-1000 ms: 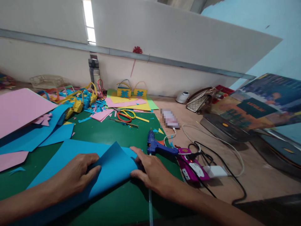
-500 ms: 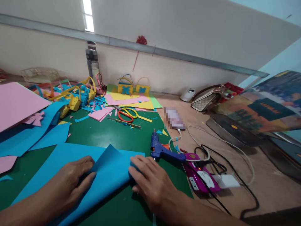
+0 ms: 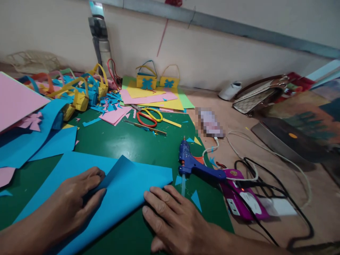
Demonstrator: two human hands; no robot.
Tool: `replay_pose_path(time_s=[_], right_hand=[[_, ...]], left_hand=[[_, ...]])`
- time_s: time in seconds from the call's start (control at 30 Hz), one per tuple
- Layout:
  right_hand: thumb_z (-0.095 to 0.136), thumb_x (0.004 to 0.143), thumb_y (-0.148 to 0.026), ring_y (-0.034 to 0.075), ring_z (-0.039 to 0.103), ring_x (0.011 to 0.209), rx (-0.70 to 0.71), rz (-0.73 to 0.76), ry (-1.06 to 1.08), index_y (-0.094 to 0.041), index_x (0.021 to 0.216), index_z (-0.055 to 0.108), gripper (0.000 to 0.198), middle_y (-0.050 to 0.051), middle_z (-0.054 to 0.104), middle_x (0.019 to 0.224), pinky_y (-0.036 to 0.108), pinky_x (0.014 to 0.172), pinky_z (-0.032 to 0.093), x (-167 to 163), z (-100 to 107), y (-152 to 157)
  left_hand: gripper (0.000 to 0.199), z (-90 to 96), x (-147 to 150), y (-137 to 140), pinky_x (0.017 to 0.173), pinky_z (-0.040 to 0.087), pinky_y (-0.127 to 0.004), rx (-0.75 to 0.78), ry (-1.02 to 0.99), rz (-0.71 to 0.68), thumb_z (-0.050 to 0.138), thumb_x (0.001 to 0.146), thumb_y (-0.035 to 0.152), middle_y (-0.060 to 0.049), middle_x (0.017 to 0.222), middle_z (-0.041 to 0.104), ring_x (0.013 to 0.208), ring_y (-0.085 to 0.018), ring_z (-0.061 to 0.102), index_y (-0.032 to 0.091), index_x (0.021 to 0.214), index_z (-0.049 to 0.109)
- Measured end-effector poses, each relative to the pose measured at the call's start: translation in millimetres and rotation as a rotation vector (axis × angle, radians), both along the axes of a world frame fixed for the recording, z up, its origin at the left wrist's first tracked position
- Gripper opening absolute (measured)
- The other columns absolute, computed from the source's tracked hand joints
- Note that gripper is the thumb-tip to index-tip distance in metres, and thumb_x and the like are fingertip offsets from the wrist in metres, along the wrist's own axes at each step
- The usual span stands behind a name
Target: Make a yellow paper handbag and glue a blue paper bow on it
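A large sheet of blue paper (image 3: 124,191) lies on the green mat, folded over along its near side, with one corner of the flap standing up. My left hand (image 3: 82,198) is closed on the flap, thumb and fingers pinching its edge. My right hand (image 3: 175,216) rests with fingers stretched out at the folded edge on the right, its fingertips touching the paper. To the right of the sheet lies a blue glue gun (image 3: 196,164) with a clear glue stick in its back end.
Scissors (image 3: 147,118) and a thin craft knife (image 3: 145,127) lie beyond the sheet. Small yellow paper bags (image 3: 146,81) stand at the back. Paper scraps and blue sheets (image 3: 53,143) lie left. A purple power strip (image 3: 243,198), cables and a phone (image 3: 211,122) are right.
The view has tipped down and shifted. My right hand has slid along the fold toward me, uncovering the paper's right corner. My left hand keeps its pinch on the flap.
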State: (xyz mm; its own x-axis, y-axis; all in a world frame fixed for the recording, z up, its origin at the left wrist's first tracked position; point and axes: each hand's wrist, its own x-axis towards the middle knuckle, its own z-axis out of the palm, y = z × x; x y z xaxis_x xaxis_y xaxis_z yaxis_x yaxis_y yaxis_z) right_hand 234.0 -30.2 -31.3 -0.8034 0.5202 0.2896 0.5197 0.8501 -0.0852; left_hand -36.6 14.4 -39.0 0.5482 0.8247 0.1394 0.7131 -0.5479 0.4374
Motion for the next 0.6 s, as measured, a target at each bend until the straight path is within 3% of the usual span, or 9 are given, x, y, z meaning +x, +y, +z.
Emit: replay_pose_path(time_s=[0.27,0.6], right_hand=[[0.04,0.088,-0.052,0.033,0.048,0.119,-0.091,-0.088,-0.056,-0.009,0.117,0.056,0.054,0.02,0.056,0.126,0.051,0.092,0.044,3,4,6],[0.041,0.088,-0.051,0.034,0.038,0.127,-0.189,-0.084,-0.093,-0.008,0.126,0.049,0.058,0.021,0.046,0.135,0.055,0.097,0.038,8,7,9]], left_hand=[[0.024,-3.1,-4,-3,0.076,0.05,-0.028,-0.039,0.062,0.069,0.038,0.091,0.029,-0.008,0.096,0.06,0.094,-0.02,0.058,0.019,0.079,0.057],[0.023,-9.5,-21,-8,0.076,0.05,-0.028,0.062,0.108,0.113,0.038,0.09,0.034,-0.008,0.104,0.059,0.092,-0.02,0.06,0.02,0.086,0.056]])
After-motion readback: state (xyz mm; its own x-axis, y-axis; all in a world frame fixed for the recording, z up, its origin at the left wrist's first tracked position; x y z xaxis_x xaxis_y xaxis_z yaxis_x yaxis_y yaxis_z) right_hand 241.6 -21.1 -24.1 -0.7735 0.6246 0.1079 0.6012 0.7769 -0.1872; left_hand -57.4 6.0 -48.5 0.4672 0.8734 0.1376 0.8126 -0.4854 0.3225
